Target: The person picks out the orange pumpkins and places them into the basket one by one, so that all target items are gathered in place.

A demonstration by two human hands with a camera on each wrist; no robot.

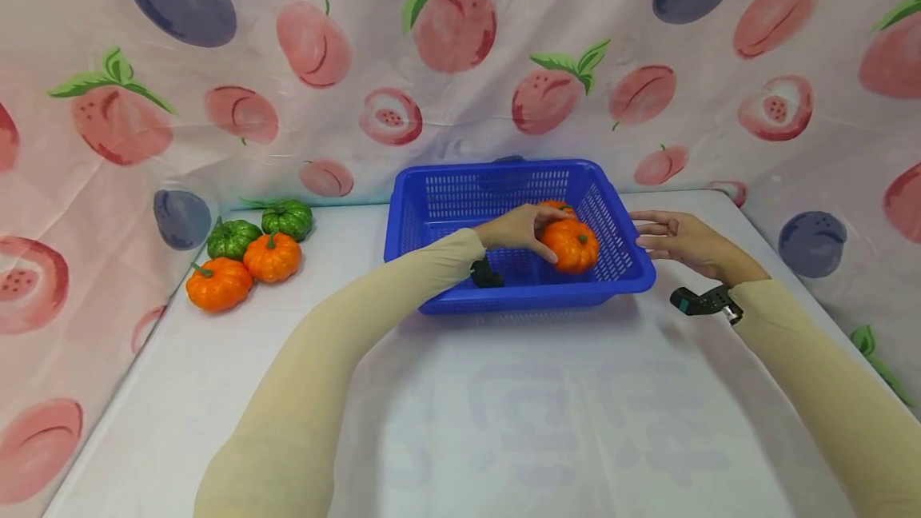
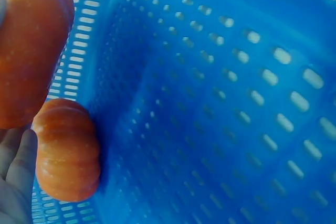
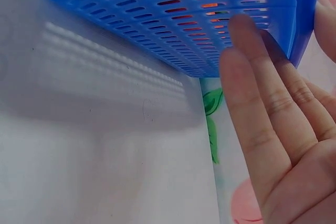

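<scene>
My left hand point(image 1: 520, 229) reaches into a blue plastic basket point(image 1: 518, 289) and grips an orange pumpkin point(image 1: 573, 246) with a short green stem, near the basket's right wall. Behind it, partly hidden, sits a second orange pumpkin point(image 2: 68, 150) inside the basket, below the held one in the left wrist view. My right hand point(image 1: 683, 240) is at the basket's right side. In the right wrist view its nearly straight fingers point(image 3: 252, 108) lie along the outer slotted wall, under the rim, and the thumb is beside the rim; whether they press on it I cannot tell.
On the left of the white table point(image 1: 504, 422) stand two orange pumpkins point(image 1: 219, 284) point(image 1: 272, 257) and two green pumpkins point(image 1: 233, 239) point(image 1: 288, 219), close together. A fruit-patterned cloth point(image 1: 403, 22) hangs behind the table and along its sides.
</scene>
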